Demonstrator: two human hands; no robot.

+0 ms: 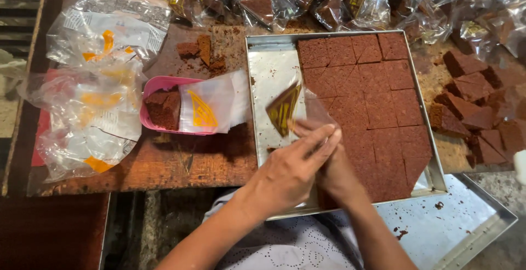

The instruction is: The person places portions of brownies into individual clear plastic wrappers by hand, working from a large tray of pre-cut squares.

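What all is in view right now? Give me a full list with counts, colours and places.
metal tray: one, silver, centre.
cake slab: one, brown, cut into squares, in the tray.
clear bag: one, yellow print, at both hands.
pink tub: one, left of tray, holding a brown piece.
empty bags: pile, clear with orange print, far left.
wrapped pieces: many, top edge.
loose pieces: several, brown, right.
second tray: one, silver, bottom right.
left hand: on the bag.
right hand: partly hidden behind the left.
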